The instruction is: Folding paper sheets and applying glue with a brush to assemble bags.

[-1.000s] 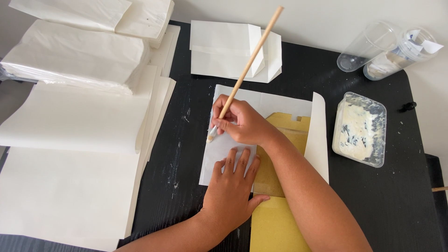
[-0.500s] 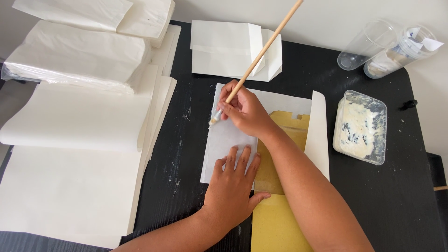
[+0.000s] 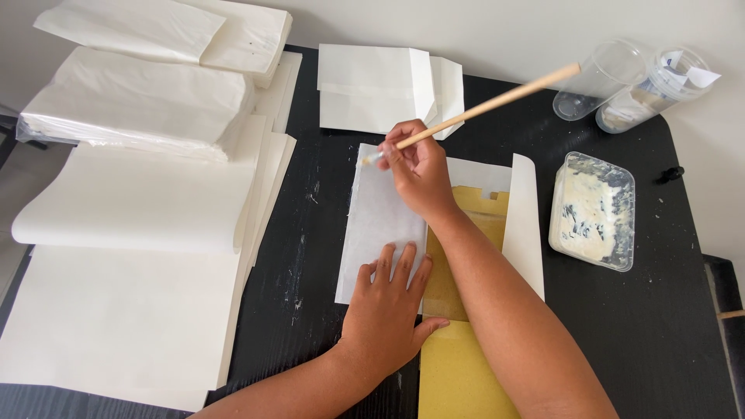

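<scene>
My right hand (image 3: 419, 174) grips a long wooden-handled brush (image 3: 497, 102), its tip touching the top left edge of a white paper sheet (image 3: 380, 217) on the black table (image 3: 667, 326). My left hand (image 3: 388, 306) lies flat on the sheet's lower part, fingers spread. A yellow card template (image 3: 458, 365) lies under the sheet and sticks out toward me. The sheet's right flap (image 3: 524, 225) stands folded up.
A clear tub of white paste (image 3: 594, 209) sits to the right. Two clear plastic cups (image 3: 628, 85) lie at the back right. Folded white paper bags (image 3: 380, 89) lie behind the sheet. Stacks of white paper (image 3: 132, 202) cover the left side.
My right hand has drawn the brush up the sheet's left edge toward its top, and the handle has tilted lower to the right. My left hand has stayed pressed on the sheet.
</scene>
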